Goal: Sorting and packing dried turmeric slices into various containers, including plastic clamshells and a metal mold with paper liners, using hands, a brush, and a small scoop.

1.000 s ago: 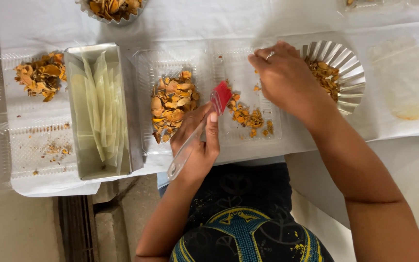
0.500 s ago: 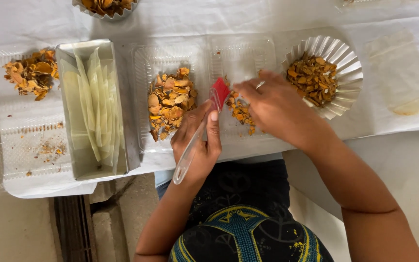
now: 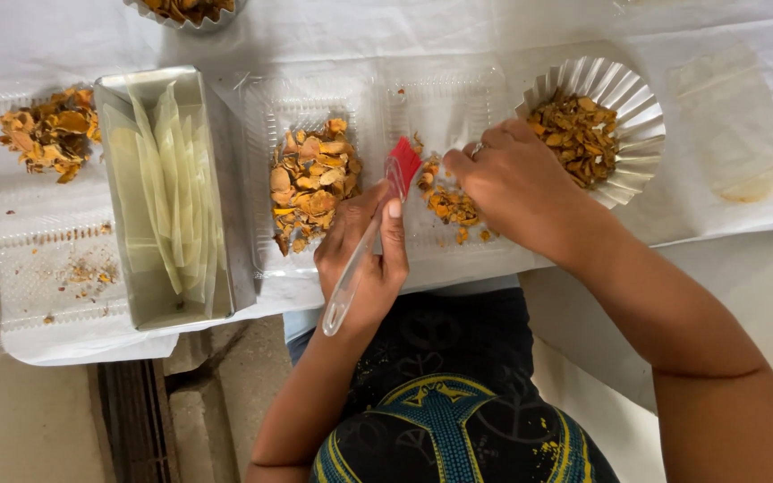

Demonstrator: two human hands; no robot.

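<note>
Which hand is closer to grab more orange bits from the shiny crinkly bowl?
The right hand, probably. It rests beside the fluted silver foil bowl of orange-brown dried pieces, its fingers on the small orange pile. The left hand is farther away and holds the red-tipped clear-handled brush.

The right hand [image 3: 516, 183] has come away from the foil cup [image 3: 624, 107] down to the small orange pile [image 3: 449, 201] beside the red brush [image 3: 402, 164].
</note>
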